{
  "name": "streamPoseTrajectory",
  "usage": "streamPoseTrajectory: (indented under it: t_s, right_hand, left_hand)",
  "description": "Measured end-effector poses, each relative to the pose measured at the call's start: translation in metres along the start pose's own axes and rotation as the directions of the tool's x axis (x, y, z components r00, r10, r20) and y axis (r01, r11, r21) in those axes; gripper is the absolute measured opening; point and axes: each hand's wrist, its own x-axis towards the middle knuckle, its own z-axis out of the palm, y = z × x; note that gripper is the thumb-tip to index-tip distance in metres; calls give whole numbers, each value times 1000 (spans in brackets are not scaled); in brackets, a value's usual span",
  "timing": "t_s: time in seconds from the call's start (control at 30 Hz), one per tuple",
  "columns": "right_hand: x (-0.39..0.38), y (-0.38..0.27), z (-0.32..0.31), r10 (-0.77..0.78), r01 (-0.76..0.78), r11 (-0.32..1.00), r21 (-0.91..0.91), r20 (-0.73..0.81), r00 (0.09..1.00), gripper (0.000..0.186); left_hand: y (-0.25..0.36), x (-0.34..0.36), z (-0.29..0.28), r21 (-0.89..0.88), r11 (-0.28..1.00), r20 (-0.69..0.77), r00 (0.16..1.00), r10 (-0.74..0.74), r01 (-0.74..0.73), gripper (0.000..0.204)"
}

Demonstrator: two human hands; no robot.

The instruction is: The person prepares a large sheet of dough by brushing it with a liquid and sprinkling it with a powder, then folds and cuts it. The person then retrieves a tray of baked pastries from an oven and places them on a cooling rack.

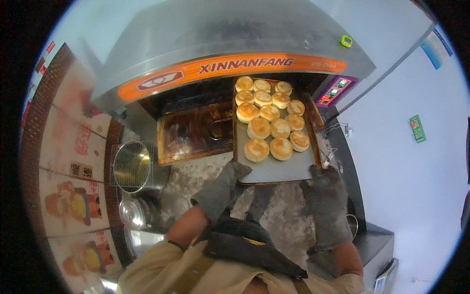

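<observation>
A baking tray [275, 175] with round, golden-topped buns [259, 128] in uneven rows juts from the mouth of the oven [230, 39]. Its near end is bare grey. My left hand [221, 185], in a thick grey oven mitt, grips the tray's near left corner. On the near right corner is my right hand [327, 196], in a matching mitt and closed around the rim. Inside the mitts my fingers are hidden. The tray's far end reaches under the oven's orange front strip [235, 69].
Left of the tray lies a dark, greasy metal panel [196, 134]; door or tray, I cannot tell. A round pot [131, 166] with a wire rack and a lidded metal pot [133, 213] stand by stacked cartons [73, 196]. Cables [332, 154] hang at right, near the control panel [338, 91].
</observation>
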Motion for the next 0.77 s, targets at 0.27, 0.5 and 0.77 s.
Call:
streamPoseTrajectory:
  t_s: [0.27, 0.5, 0.77]
  right_hand:
    - [-52, 164, 41, 681, -704, 32, 710, 500, 535, 29]
    - [-92, 165, 92, 684, -590, -182, 787, 532, 499, 34]
    - [-85, 142, 45, 626, -755, -103, 647, 632, 456, 28]
  left_hand:
    - [-28, -49, 21, -70, 993, -63, 994, 89, -93, 22]
    - [-53, -38, 5, 106, 984, -59, 987, 148, -141, 23]
    - [-84, 20, -55, 554, 573, 318, 789, 525, -604, 33]
